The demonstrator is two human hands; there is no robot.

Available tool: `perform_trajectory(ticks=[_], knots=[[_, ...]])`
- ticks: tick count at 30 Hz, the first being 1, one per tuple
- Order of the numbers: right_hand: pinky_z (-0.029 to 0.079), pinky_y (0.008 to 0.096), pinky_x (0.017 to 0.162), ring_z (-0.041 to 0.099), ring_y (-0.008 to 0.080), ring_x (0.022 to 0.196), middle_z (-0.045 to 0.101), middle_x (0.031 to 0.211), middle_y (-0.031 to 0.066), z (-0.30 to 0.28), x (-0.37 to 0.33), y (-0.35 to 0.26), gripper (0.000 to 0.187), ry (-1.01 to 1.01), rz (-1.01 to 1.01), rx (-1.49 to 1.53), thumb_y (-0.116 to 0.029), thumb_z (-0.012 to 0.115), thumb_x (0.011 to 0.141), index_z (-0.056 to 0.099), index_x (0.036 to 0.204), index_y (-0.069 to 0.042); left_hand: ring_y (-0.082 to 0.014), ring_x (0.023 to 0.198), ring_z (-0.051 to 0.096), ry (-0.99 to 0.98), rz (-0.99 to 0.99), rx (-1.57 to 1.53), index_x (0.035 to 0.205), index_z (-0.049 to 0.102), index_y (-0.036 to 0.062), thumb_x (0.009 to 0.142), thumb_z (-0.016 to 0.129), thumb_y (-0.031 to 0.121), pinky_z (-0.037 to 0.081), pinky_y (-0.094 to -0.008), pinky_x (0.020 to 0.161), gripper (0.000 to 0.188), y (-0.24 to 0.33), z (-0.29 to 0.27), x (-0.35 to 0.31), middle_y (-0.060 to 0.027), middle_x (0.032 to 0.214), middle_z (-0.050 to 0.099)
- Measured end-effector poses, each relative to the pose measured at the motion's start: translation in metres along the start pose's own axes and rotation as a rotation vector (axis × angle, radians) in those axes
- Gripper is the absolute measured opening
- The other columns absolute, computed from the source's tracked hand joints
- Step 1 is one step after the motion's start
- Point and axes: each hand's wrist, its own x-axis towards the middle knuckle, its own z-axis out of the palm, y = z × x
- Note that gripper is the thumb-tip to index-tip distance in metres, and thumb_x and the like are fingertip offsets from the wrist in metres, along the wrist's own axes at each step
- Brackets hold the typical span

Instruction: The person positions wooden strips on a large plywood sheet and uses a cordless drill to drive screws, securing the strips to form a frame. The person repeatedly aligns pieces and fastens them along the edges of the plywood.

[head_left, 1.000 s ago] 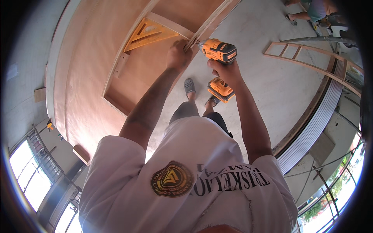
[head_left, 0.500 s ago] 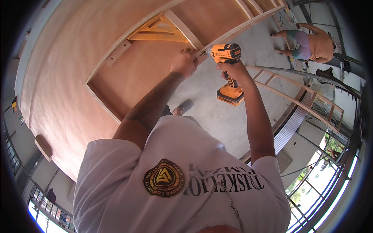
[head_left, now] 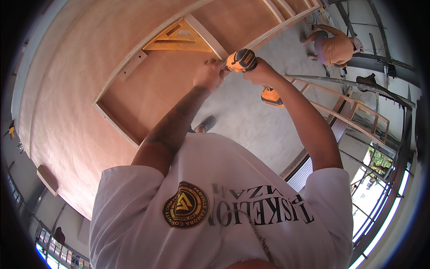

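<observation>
My right hand grips an orange and black cordless drill. The drill's nose points left toward the outer edge of a wooden frame, and its battery shows below my wrist. Right in front of the nose, my left hand is closed at the frame's edge, beside the corner where a crosspiece meets the outer rail. What its fingers pinch is hidden. Inside the frame, a yellow triangular square lies against the crosspiece and the rail. The bit's tip cannot be made out.
A large curved plywood panel spreads out on the left. Another person crouches on the floor at the far right. A ladder-like wooden frame and a corrugated sheet lie right of me. My shoe stands on the grey floor.
The drill has moved left and turned, its nose now close to my left hand. My right elbow has swung outward to the right. The other person has bent lower.
</observation>
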Motion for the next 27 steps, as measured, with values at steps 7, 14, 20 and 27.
perform_trajectory(ticks=[7,14,20,27], knots=[[0.051,0.0344,0.055,0.062,0.0161,0.061,0.066,0.081,0.0061,-0.014,-0.008,0.012,0.018,-0.129,0.095,0.204,-0.006,0.068,0.078,0.065,0.095,-0.003,-0.038,0.111,0.061,0.022,0.015,-0.018,0.112,0.066,0.0061,0.09,0.068,0.016,0.053,-0.0482,0.092,0.024,-0.005,0.001,0.0,-0.0172,0.111,0.065],[0.053,0.0308,0.063,0.062,0.0125,0.065,0.066,0.083,0.0031,-0.006,-0.09,0.058,0.03,0.108,0.077,0.224,-0.012,0.07,0.079,0.065,0.106,0.0,-0.0357,0.106,0.061,0.182,0.115,0.154,0.102,0.065,0.009,0.085,0.073,0.021,0.052,-0.0479,0.091,0.022,0.022,0.009,-0.003,-0.0137,0.106,0.064],[0.054,0.0314,0.064,0.063,0.0124,0.067,0.066,0.083,0.0026,0.05,-0.123,0.12,0.032,0.155,0.15,0.413,-0.013,0.07,0.08,0.064,0.108,0.0,-0.0329,0.103,0.06,0.355,0.1,0.268,0.083,0.067,0.0104,0.081,0.075,0.019,0.047,-0.0472,0.092,0.012,0.023,0.035,0.012,-0.0064,0.101,0.066],[0.054,0.0323,0.063,0.065,0.013,0.067,0.067,0.078,0.0032,0.1,-0.124,0.193,0.023,0.172,0.114,0.606,-0.014,0.07,0.082,0.066,0.099,0.0,-0.0322,0.113,0.057,0.214,-0.019,0.218,0.088,0.074,0.0105,0.08,0.076,0.019,0.041,-0.0504,0.1,0.012,0.051,0.034,-0.015,-0.0108,0.112,0.065]])
